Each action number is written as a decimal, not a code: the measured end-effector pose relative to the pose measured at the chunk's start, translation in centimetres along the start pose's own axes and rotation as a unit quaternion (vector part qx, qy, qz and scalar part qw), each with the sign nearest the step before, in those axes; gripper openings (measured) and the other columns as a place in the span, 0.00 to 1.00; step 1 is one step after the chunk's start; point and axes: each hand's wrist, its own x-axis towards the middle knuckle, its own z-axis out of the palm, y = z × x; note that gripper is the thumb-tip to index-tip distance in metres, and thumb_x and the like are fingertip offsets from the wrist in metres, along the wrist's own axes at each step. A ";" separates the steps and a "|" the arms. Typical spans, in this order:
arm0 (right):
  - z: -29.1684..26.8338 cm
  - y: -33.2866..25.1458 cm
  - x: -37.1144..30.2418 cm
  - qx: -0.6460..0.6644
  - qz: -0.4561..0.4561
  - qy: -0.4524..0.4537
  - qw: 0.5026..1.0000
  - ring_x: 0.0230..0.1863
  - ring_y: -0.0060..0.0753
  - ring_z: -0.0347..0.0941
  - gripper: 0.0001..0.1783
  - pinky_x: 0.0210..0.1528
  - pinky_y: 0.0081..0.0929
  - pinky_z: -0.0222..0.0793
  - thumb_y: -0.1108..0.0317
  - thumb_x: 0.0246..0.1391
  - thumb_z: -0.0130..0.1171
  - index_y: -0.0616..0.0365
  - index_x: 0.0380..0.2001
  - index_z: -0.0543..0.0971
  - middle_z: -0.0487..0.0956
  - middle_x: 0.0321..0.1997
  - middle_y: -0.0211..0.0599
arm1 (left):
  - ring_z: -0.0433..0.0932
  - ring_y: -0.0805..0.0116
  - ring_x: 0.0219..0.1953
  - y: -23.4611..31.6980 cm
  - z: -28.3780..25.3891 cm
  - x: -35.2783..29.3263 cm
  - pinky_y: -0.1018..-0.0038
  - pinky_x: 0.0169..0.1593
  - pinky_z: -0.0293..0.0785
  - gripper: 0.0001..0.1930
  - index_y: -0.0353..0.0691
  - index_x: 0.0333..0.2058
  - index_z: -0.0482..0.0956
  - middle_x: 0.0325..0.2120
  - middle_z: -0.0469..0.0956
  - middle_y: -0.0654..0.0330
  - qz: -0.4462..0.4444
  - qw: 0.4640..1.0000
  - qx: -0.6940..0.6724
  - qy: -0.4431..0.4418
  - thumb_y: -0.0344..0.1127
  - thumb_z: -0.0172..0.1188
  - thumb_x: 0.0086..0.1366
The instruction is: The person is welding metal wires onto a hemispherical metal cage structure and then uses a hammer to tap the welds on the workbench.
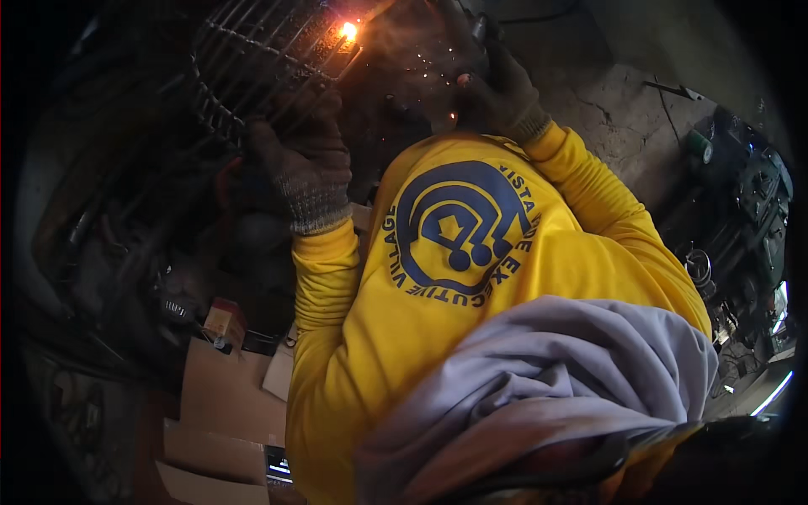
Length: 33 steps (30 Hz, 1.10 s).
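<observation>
My left hand (305, 164), in a dark work glove with a grey knit cuff, grips the lower edge of a curved metal wire grate (231, 71) at the upper left. My gloved right hand (505, 94) is closed round a dark welding tool (459, 29), whose far end runs out of the top edge and into shadow. Between the hands, at the grate's right end, a small bright orange-white glow (348, 32) burns. Small sparks fall to its right, through thin smoke. The fingertips of both hands are partly lost in the dark.
Folded brown cardboard (231, 391) lies at the lower left, with a small red-and-tan box (225, 323) at its upper edge. Dark metal clutter fills the left side. On the right are a cracked floor (602, 118), a green can (699, 146) and more dark parts (741, 194).
</observation>
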 end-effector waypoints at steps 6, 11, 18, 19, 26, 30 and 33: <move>-2.1 -1.7 -0.8 -0.114 0.081 0.007 0.990 0.47 0.46 0.78 0.41 0.47 0.36 0.73 0.49 0.46 0.67 0.62 0.58 0.65 0.78 0.45 0.51 | 0.76 0.52 0.48 -0.7 0.8 0.3 0.59 0.51 0.77 0.25 0.34 0.50 0.72 0.48 0.76 0.48 0.017 0.996 -0.001 0.089 0.50 0.58 0.63; -3.1 -2.5 -2.0 -0.187 0.084 -0.004 0.979 0.48 0.45 0.78 0.43 0.49 0.36 0.72 0.46 0.44 0.68 0.61 0.57 0.66 0.78 0.46 0.52 | 0.77 0.52 0.48 -0.6 -1.9 0.5 0.56 0.52 0.77 0.25 0.36 0.50 0.73 0.47 0.77 0.50 0.060 0.991 0.006 0.118 0.50 0.59 0.63; -5.7 -2.6 -3.5 -0.072 0.069 0.015 0.995 0.39 0.37 0.81 0.40 0.42 0.30 0.75 0.55 0.43 0.72 0.61 0.56 0.66 0.81 0.38 0.43 | 0.81 0.65 0.36 0.0 0.6 1.3 0.66 0.42 0.82 0.26 0.40 0.37 0.79 0.37 0.81 0.58 0.135 0.975 -0.054 0.169 0.60 0.54 0.62; -6.5 -3.4 -3.4 -0.088 0.071 0.033 0.993 0.37 0.34 0.81 0.40 0.40 0.28 0.75 0.57 0.44 0.73 0.61 0.56 0.66 0.82 0.36 0.41 | 0.81 0.65 0.36 0.3 0.0 2.4 0.66 0.42 0.82 0.26 0.40 0.37 0.79 0.37 0.81 0.58 0.129 0.976 -0.064 0.164 0.60 0.54 0.62; -8.6 -2.5 -2.1 0.068 -0.033 0.065 0.995 0.31 0.24 0.73 0.26 0.34 0.22 0.72 0.70 0.56 0.60 0.66 0.54 0.62 0.77 0.36 0.36 | 0.60 0.82 0.12 4.7 -6.1 2.5 0.85 0.18 0.59 0.23 0.52 0.21 0.74 0.11 0.65 0.75 0.106 0.975 -0.128 0.147 0.66 0.54 0.58; -10.0 -3.9 -0.5 0.034 -0.024 0.102 0.994 0.31 0.25 0.74 0.22 0.35 0.23 0.72 0.68 0.60 0.55 0.65 0.53 0.63 0.77 0.36 0.36 | 0.60 0.81 0.13 7.0 -6.8 0.0 0.84 0.19 0.61 0.22 0.52 0.21 0.74 0.12 0.65 0.75 0.073 0.984 -0.152 0.057 0.64 0.55 0.58; -11.1 -3.5 -0.2 -0.011 -0.011 0.129 0.992 0.30 0.25 0.75 0.21 0.34 0.24 0.74 0.65 0.60 0.55 0.65 0.51 0.65 0.77 0.35 0.36 | 0.60 0.80 0.13 7.6 -5.1 -2.2 0.83 0.19 0.61 0.24 0.52 0.21 0.73 0.12 0.65 0.74 0.087 0.981 -0.161 0.059 0.66 0.53 0.59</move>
